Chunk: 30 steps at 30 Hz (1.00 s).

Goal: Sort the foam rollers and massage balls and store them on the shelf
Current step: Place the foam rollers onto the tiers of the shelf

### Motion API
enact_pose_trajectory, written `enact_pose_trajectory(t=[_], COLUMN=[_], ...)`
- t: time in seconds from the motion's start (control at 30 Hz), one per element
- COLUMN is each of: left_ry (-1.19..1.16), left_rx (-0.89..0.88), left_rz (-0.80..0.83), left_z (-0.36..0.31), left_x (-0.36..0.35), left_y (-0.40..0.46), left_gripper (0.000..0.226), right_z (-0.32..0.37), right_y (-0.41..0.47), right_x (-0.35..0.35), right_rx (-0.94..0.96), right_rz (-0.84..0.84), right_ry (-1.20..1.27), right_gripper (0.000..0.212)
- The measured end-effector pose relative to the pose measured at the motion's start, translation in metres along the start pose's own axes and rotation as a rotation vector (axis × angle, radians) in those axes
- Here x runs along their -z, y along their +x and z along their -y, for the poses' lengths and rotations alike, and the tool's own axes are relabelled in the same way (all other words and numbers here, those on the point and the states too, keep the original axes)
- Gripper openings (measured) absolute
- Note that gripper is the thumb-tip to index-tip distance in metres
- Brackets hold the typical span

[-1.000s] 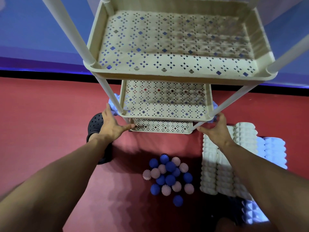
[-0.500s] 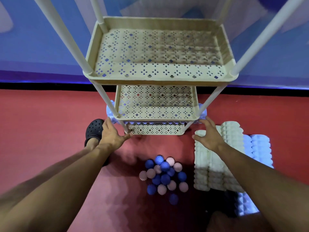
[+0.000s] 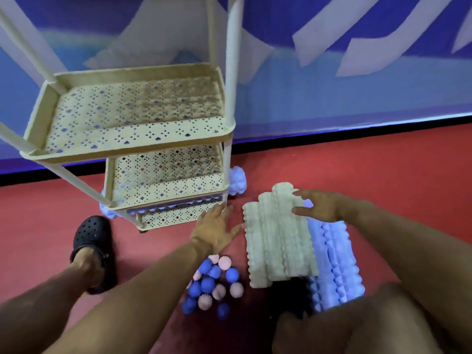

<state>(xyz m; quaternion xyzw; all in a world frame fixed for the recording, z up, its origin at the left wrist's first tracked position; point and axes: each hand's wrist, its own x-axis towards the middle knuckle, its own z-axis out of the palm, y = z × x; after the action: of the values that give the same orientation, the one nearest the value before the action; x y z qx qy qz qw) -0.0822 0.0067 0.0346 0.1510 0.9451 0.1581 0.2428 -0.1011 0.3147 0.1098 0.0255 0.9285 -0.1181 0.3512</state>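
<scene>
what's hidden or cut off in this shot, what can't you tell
Head view only:
- Bottom shelf tier: mostly hidden beneath the middle tier; contents unclear.
- Blue foam rollers: covered by the cream foam rollers and a knee; count unclear.
- Massage balls: some behind the left forearm.
- Right hand: blurred; contact with the cream rollers unclear.
- Shelf posts: cut off at the top edge.

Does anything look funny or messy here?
Yes. A light blue roller pokes out past both sides of the shelf rack, just above its bottom tray. The massage balls lie in a loose mixed pile on the red floor, blue and pink unsorted.
</scene>
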Motion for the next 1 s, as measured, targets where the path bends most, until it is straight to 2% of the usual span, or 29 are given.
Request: enact_pose_trajectory(t=[0.17, 0.33, 0.57, 0.7, 0.73, 0.83, 0.93, 1.0], left_ry=[0.026, 0.064, 0.100, 0.208, 0.243, 0.285, 0.242, 0.253], left_rx=[-0.092, -0.133, -0.295, -0.520, -0.563, -0.630, -0.556, -0.556], left_rz=[0.016, 0.102, 0.164, 0.102, 0.087, 0.053, 0.132, 0.135], left_z=[-0.061, -0.107, -0.160, -0.178, -0.182, -0.189, -0.188, -0.184], left_x=[-0.021, -0.049, -0.103, -0.140, -0.148, -0.168, -0.175, -0.172], left_y=[0.028, 0.055, 0.096, 0.113, 0.115, 0.123, 0.129, 0.129], left_gripper=[0.086, 0.080, 0.078, 0.074, 0.074, 0.074, 0.080, 0.080], right_z=[-0.075, -0.149, -0.213, -0.247, -0.251, -0.252, -0.256, -0.256], right_y=[-0.009, 0.000, 0.021, 0.040, 0.044, 0.050, 0.058, 0.059], right_x=[-0.023, -0.093, -0.174, -0.217, -0.223, -0.230, -0.243, -0.247], right_rx=[-0.102, -0.221, -0.482, -0.546, -0.551, -0.573, -0.627, -0.633], right_rz=[-0.004, 0.024, -0.051, -0.086, -0.088, -0.059, -0.128, -0.169], right_ry=[0.058, 0.224, 0.534, 0.760, 0.788, 0.843, 0.887, 0.897], right_gripper=[0.071, 0.069, 0.109, 0.146, 0.148, 0.140, 0.109, 0.104])
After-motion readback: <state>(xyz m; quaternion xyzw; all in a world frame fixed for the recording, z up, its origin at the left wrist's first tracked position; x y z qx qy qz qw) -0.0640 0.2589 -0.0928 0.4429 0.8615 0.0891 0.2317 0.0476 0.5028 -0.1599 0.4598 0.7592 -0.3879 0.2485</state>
